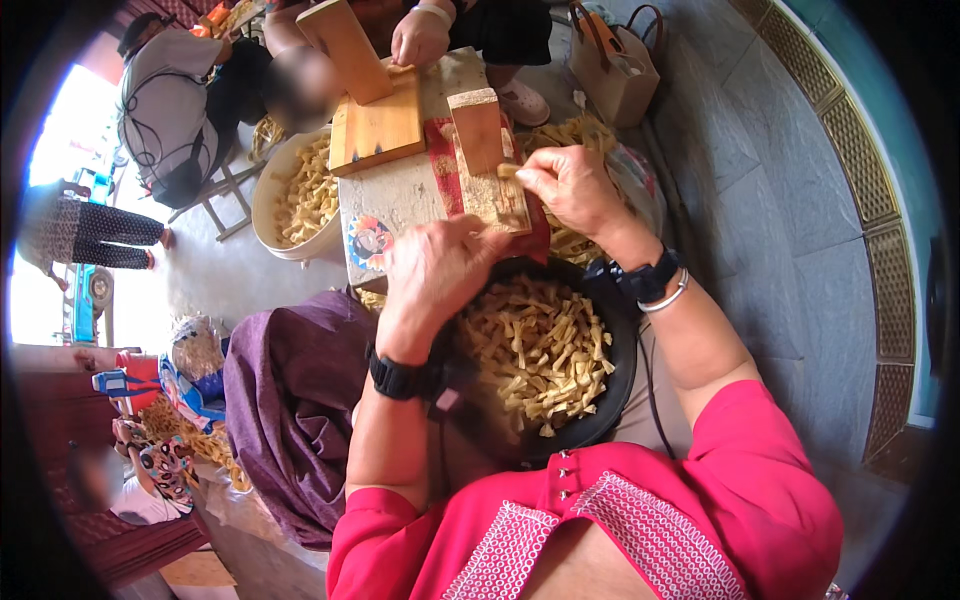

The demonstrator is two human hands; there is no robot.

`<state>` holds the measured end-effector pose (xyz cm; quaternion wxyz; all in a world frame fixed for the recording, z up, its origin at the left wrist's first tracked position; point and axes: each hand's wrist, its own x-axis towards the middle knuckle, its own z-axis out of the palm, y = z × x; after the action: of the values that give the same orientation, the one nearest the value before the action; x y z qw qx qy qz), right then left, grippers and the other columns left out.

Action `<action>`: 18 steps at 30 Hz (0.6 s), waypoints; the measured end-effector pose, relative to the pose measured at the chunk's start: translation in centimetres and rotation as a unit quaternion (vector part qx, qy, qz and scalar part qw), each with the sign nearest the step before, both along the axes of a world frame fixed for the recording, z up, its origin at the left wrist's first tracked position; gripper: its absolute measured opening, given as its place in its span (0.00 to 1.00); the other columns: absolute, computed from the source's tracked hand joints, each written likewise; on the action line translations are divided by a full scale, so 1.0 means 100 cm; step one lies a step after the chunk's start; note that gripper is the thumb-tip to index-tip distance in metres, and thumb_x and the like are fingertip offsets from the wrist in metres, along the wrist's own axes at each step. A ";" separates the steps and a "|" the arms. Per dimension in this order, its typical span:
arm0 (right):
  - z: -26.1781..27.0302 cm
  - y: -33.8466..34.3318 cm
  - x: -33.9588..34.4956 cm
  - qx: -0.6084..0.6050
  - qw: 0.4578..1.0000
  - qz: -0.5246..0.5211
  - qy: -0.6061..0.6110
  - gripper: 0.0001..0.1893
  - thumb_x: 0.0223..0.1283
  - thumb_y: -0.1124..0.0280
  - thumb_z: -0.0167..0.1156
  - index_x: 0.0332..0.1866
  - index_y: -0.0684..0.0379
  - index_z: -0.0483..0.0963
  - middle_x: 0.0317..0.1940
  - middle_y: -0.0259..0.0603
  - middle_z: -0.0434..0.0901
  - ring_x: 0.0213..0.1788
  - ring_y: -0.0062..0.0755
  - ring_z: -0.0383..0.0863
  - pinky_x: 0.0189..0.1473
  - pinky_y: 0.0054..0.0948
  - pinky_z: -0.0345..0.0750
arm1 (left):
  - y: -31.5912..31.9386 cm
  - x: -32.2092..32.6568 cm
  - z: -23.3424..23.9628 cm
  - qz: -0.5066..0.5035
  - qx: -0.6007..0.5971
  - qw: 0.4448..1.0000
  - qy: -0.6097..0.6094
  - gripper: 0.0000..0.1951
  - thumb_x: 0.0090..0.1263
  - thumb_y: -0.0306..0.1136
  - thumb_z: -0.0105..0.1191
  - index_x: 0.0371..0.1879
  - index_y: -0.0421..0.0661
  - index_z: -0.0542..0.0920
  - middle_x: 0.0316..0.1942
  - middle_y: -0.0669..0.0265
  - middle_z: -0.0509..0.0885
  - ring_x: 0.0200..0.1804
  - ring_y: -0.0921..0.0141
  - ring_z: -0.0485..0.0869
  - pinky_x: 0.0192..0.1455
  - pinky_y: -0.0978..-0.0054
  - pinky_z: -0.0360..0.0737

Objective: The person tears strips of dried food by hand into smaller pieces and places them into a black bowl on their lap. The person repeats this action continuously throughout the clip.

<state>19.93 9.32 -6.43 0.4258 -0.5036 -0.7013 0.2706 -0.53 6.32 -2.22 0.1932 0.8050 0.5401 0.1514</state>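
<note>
My right hand (pixel 566 184) pinches a short tan strip (pixel 508 171) between thumb and fingertips, beside an upright wooden block (pixel 477 135). The block stands on a worn, pale-crusted wooden board (pixel 491 204), laid over a red cloth (pixel 442 184). At the board's near left corner is my left hand (pixel 442 274), blurred, fingers bent together; whether anything is between them cannot be made out. Below both hands, a round black basin (pixel 621 390) in my lap holds many tan strips (pixel 551 349) that look knotted or pinched in the middle.
Across the low table (pixel 382 196), another person's hand (pixel 421 36) works at a second wooden board (pixel 379 127) with an upright block. A white bucket (pixel 264 214) of similar pieces stands left. Loose strips (pixel 574 135) fill a bag at right, near a handbag (pixel 619 75). Purple cloth (pixel 292 420) lies left.
</note>
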 end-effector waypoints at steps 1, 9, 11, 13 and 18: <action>0.010 -0.010 -0.008 -0.055 0.988 0.063 0.128 0.13 0.65 0.66 0.59 0.26 0.62 0.79 0.19 0.36 0.79 0.17 0.28 0.75 0.22 0.31 0.74 | -0.011 0.002 0.005 -0.025 -0.017 0.999 -0.012 0.21 0.74 0.51 0.46 0.47 0.47 0.83 0.28 0.49 0.84 0.37 0.50 0.85 0.41 0.55 0.78; 0.017 -0.049 -0.028 -0.283 0.852 0.242 0.370 0.14 0.72 0.60 0.53 0.37 0.60 0.75 0.21 0.30 0.72 0.18 0.16 0.66 0.19 0.17 0.64 | -0.025 0.036 -0.012 0.047 -0.221 0.736 -0.639 0.23 0.81 0.51 0.35 0.42 0.42 0.75 0.39 0.56 0.83 0.23 0.63 0.81 0.24 0.76 0.79; 0.029 -0.055 -0.033 -0.239 0.882 0.236 0.331 0.14 0.72 0.60 0.54 0.36 0.60 0.75 0.21 0.27 0.71 0.21 0.15 0.66 0.24 0.16 0.65 | -0.022 0.029 -0.004 0.032 -0.191 0.644 -0.740 0.21 0.80 0.51 0.36 0.35 0.46 0.72 0.29 0.65 0.75 0.31 0.65 0.79 0.29 0.72 0.80; 0.027 -0.054 -0.026 -0.219 0.905 0.272 0.243 0.14 0.73 0.60 0.54 0.36 0.60 0.75 0.21 0.26 0.71 0.23 0.14 0.65 0.26 0.16 0.65 | -0.015 0.025 0.012 0.048 -0.122 0.583 -0.802 0.20 0.80 0.50 0.40 0.32 0.47 0.71 0.21 0.71 0.66 0.25 0.77 0.70 0.29 0.78 0.75; 0.046 -0.062 -0.026 -0.242 0.911 0.263 0.209 0.13 0.73 0.63 0.54 0.36 0.62 0.76 0.19 0.25 0.67 0.21 0.13 0.63 0.23 0.17 0.61 | -0.014 -0.002 0.026 0.105 0.009 0.634 -0.766 0.20 0.79 0.51 0.41 0.31 0.48 0.70 0.19 0.77 0.61 0.21 0.82 0.60 0.23 0.80 0.60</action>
<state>17.29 3.15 -1.84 0.3412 -0.3208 -0.6166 0.6328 -0.70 4.96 0.40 0.5129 0.3394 0.2774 0.7381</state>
